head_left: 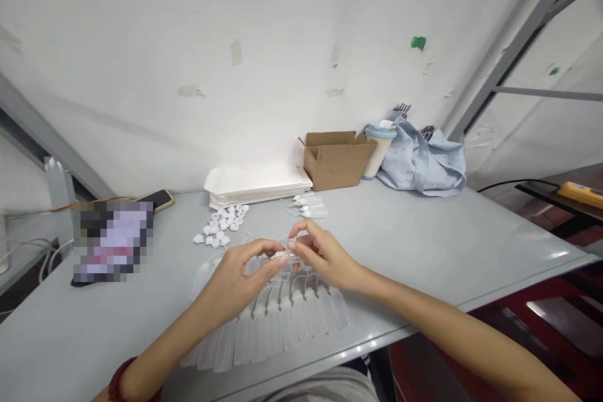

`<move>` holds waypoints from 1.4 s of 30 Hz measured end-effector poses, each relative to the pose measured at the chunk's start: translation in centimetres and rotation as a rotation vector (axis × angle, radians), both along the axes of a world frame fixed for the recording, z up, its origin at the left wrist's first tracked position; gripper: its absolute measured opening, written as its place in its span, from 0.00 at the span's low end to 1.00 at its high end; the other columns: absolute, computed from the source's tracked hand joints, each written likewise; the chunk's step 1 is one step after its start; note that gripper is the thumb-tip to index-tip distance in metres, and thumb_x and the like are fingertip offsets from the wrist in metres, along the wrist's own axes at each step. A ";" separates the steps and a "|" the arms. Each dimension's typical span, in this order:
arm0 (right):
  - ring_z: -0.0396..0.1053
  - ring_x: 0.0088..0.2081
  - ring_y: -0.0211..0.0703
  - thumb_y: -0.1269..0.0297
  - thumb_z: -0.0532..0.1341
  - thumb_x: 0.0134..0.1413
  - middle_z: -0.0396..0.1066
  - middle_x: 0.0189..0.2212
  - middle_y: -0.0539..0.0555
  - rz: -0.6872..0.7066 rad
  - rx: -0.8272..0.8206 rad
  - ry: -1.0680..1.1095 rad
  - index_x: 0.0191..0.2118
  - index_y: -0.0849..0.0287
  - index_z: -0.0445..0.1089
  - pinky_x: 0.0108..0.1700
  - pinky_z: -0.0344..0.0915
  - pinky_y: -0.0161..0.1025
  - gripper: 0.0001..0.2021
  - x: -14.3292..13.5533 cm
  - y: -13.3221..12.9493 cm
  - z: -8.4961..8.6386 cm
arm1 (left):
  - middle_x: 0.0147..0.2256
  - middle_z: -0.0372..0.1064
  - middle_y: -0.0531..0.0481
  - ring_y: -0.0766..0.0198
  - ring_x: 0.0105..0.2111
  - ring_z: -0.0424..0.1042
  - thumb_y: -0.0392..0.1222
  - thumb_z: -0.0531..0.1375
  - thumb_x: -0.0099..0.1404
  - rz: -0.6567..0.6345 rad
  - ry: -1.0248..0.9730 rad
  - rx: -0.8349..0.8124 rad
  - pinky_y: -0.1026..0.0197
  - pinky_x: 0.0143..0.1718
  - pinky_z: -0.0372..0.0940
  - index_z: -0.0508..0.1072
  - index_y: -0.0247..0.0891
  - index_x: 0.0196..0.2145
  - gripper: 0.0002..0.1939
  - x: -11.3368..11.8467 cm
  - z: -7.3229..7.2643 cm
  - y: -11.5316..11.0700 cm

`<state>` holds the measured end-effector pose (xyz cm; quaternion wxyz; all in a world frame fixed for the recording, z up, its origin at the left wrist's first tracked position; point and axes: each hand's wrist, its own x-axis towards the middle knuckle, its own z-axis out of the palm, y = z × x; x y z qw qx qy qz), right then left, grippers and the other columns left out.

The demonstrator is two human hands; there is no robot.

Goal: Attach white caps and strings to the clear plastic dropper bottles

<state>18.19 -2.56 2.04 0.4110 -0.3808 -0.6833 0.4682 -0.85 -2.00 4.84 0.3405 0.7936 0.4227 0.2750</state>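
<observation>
Just above the middle of the table's near part, my left hand (pixel 249 270) pinches the white-capped end of a small clear plastic bottle (pixel 293 258). My right hand (pixel 325 256) grips the same bottle from the other side, its thumb and fingers bent around it. Fingers hide much of the bottle. Below the hands lies a row of translucent plastic bottles (pixel 287 323) with white tops and thin curved strips. More bottles lie partly behind my left hand. A heap of loose white caps (pixel 223 223) sits beyond it.
Behind the hands are a few capped bottles (pixel 311 207), a stack of white flat cartons (pixel 257 185) and an open cardboard box (pixel 336 164). A lidded cup (pixel 375 154) and a light blue cloth bag (pixel 424 163) stand right. A pixelated phone (pixel 115 242) stands left on the grey table (pixel 424 239).
</observation>
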 end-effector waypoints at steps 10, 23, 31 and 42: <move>0.63 0.22 0.33 0.55 0.53 0.60 0.59 0.19 0.42 0.017 -0.077 0.027 0.41 0.56 0.56 0.26 0.60 0.32 0.11 -0.1 -0.1 0.2 | 0.26 0.72 0.52 0.63 0.27 0.68 0.47 0.56 0.63 -0.032 -0.015 0.038 0.65 0.30 0.62 0.75 0.40 0.31 0.11 0.4 -0.5 -0.4; 0.63 0.26 0.33 0.60 0.57 0.57 0.64 0.28 0.48 -0.048 0.165 -0.100 0.40 0.59 0.64 0.28 0.62 0.32 0.09 0.6 0.0 1.1 | 0.23 0.71 0.52 0.63 0.24 0.68 0.55 0.54 0.62 0.087 -0.085 -0.097 0.64 0.26 0.61 0.73 0.39 0.24 0.19 0.0 0.3 0.0; 0.65 0.24 0.33 0.61 0.56 0.57 0.62 0.23 0.46 -0.104 0.192 -0.060 0.40 0.60 0.64 0.26 0.61 0.31 0.09 0.6 0.1 0.9 | 0.23 0.72 0.50 0.59 0.33 0.71 0.54 0.52 0.64 -0.007 -0.153 -0.215 0.62 0.38 0.65 0.74 0.40 0.21 0.22 0.1 0.4 0.1; 0.50 0.13 0.29 0.52 0.56 0.57 0.52 0.12 0.38 0.023 -0.116 0.118 0.34 0.58 0.59 0.16 0.48 0.28 0.14 0.4 -0.3 1.3 | 0.23 0.69 0.52 0.65 0.24 0.65 0.49 0.53 0.65 0.034 -0.071 0.058 0.65 0.25 0.57 0.72 0.39 0.24 0.17 0.1 -0.2 -0.5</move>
